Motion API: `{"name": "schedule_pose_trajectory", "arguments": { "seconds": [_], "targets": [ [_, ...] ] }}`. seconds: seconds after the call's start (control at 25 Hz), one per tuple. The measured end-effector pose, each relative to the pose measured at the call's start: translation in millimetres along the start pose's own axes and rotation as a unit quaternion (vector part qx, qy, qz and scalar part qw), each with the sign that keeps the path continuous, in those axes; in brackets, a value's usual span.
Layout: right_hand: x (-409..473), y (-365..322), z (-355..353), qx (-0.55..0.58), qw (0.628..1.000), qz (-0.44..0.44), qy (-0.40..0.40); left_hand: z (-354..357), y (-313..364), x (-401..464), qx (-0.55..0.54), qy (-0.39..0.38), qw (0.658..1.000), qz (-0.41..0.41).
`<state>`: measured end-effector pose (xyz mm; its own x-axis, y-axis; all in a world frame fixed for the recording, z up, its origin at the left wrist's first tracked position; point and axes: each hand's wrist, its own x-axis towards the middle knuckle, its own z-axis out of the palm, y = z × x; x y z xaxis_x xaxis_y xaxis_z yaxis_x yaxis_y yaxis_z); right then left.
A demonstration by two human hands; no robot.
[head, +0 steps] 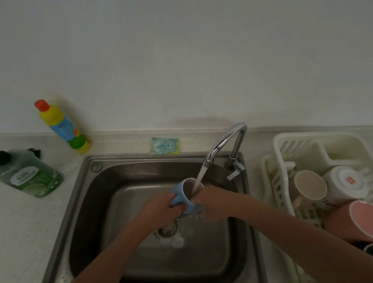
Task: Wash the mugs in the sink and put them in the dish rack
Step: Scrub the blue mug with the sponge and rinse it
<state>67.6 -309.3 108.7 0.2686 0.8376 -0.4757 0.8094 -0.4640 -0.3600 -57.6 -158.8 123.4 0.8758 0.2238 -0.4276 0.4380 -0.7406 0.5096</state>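
Both hands gripping blue mug

Blue mug under running tap

Dish rack front crowded with mugs; rear compartment free; tap overhangs sink rear.

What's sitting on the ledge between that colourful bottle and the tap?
In the head view, a sponge lies on the ledge behind the sink, between the colourful bottle and the tap. Otherwise that stretch is bare.
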Motion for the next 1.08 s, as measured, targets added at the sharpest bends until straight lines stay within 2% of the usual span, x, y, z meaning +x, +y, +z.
{"name": "schedule_pose_trajectory", "arguments": {
  "seconds": [0.08,0.16,0.28,0.4,0.52,0.64,0.8,0.92,1.04,1.08],
  "targets": [
    [0.7,-0.7,2.6,0.034,0.999,0.03,0.024,4.0,-3.1,3.1,0.012,-0.003,1.0,-0.003],
    [-0.7,1.8,4.1,0.057,0.996,0.018,0.064,5.7,-2.6,4.9,0.013,0.006,1.0,-0.004],
    [1.6,2.8,15.2,0.074,0.997,0.025,0.023,6.9,-3.0,7.7,0.029,0.001,1.0,-0.002],
    [2.6,0.7,22.7,0.103,0.991,0.03,0.08,8.4,-3.9,9.7,0.009,0.004,1.0,-0.005],
    [2.5,2.0,16.9,0.098,0.994,0.008,0.046,10.1,-5.8,9.1,0.033,-0.005,0.999,-0.007],
    [4.5,3.1,14.7,0.123,0.989,0.012,0.085,10.4,-8.2,9.3,0.022,0.002,0.999,-0.025],
    [5.2,0.0,17.6,0.074,0.997,0.002,0.024,10.0,-8.2,5.3,0.032,0.004,0.999,-0.034],
    [6.2,5.3,18.0,0.104,0.992,0.005,0.071,9.4,-9.7,7.4,0.011,0.007,0.999,-0.041],
    [9.5,-1.2,17.9,0.083,0.996,0.004,0.043,8.2,-8.5,8.8,0.043,-0.022,0.998,-0.039],
    [11.0,-0.6,19.3,0.097,0.993,0.012,0.059,8.7,-8.1,8.7,0.038,-0.018,0.998,-0.045]
  ]
}}
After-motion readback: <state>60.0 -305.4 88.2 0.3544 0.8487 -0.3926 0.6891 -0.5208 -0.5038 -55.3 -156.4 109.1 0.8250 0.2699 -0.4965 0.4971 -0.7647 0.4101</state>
